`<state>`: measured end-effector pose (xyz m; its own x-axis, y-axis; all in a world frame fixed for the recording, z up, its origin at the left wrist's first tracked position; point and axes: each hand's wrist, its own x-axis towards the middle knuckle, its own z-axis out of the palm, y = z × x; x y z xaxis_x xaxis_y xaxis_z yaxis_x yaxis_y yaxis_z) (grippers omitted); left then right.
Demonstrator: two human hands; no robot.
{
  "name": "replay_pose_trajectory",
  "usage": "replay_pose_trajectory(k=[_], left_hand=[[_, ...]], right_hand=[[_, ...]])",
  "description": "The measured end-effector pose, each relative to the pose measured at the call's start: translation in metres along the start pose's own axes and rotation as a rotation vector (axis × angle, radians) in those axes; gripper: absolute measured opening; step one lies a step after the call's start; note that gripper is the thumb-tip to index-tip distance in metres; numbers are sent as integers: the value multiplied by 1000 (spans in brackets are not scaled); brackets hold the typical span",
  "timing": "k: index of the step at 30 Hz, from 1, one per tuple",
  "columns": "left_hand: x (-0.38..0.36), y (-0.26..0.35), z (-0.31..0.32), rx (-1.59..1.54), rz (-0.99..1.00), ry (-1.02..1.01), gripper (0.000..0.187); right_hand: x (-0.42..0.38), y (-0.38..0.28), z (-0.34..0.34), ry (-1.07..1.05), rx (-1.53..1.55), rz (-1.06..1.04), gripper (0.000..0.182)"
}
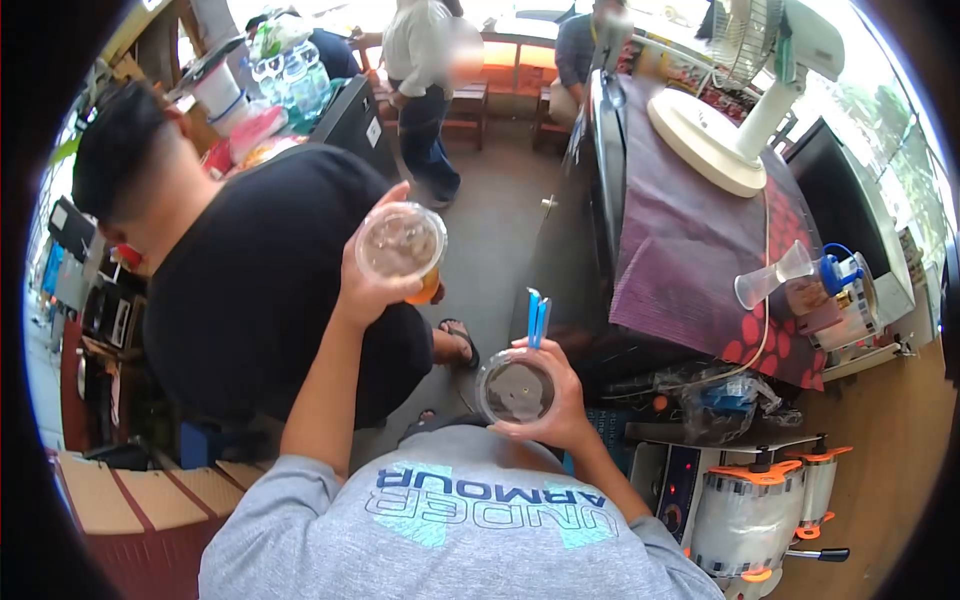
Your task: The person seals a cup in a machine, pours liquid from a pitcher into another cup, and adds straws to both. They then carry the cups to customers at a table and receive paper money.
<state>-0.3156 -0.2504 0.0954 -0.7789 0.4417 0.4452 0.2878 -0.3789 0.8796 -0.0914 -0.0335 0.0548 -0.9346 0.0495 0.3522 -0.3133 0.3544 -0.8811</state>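
Note:
My left hand is raised in front of a person in a black shirt, its fingers wrapped round a clear plastic cup. Ice shows through the top of that cup, and orange liquid shows low on its side. Closer to my body, my right hand grips a second plastic cup with a dark drink in it. Two blue straws stick up beside this cup, by the fingers of the same hand.
The person in the black shirt bends close on the left. A counter with a purple cover holds a fan and a clear double-ended measuring cup. A cup-sealing machine stands at lower right. Other people are farther back.

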Motion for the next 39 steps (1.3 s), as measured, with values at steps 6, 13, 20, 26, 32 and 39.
replay_pose_trajectory(k=[6, 13, 20, 26, 32, 39], left_hand=[[15, -5, -26, 44, -19, 33, 88], [14, -41, -79, 54, 1, 111, 74], [72, -65, -101, -30, -116, 4, 69], [181, -122, -120, -243, -219, -196, 73], [285, -158, -120, -280, -208, -273, 66], [390, -222, -121, -410, -257, -394, 69]], right_hand=[[3, 3, 6, -27, 60, 15, 81], [15, 11, 17, -24, 112, 63, 82], [62, 42, 39, 73, 189, 124, 84], [138, 76, 62, 165, 163, 113, 85], [217, 108, 75, 296, 162, 187, 83], [319, 148, 52, 429, 139, 222, 85]])
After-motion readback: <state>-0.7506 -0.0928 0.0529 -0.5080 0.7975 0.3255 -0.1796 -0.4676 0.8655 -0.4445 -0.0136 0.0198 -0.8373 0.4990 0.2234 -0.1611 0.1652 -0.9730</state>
